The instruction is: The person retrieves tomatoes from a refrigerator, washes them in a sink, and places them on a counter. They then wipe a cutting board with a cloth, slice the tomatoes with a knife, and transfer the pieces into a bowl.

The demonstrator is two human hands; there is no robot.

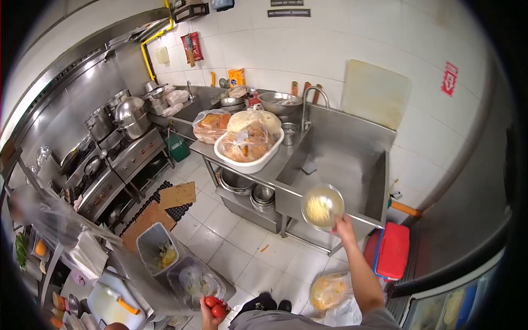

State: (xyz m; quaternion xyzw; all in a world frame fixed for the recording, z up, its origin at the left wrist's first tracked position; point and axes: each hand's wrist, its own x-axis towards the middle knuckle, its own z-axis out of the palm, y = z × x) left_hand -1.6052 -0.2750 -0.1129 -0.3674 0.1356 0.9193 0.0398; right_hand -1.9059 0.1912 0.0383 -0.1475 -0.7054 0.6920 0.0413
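Observation:
My right hand grips the rim of a round metal bowl and holds it out over the front edge of the steel sink. Pale yellow shreds lie inside the bowl. Low at the bottom of the view, my left hand is closed around several red tomatoes. Just beyond it stands a bin lined with clear plastic, with scraps in it. A grey bin holding green and yellow scraps is beside that one.
A white tub heaped with bagged food sits on the steel counter left of the sink. A red cooler box and a filled plastic bag are on the floor at right. An orange-handled knife rests on a white cutting board. Flattened cardboard lies by the stove.

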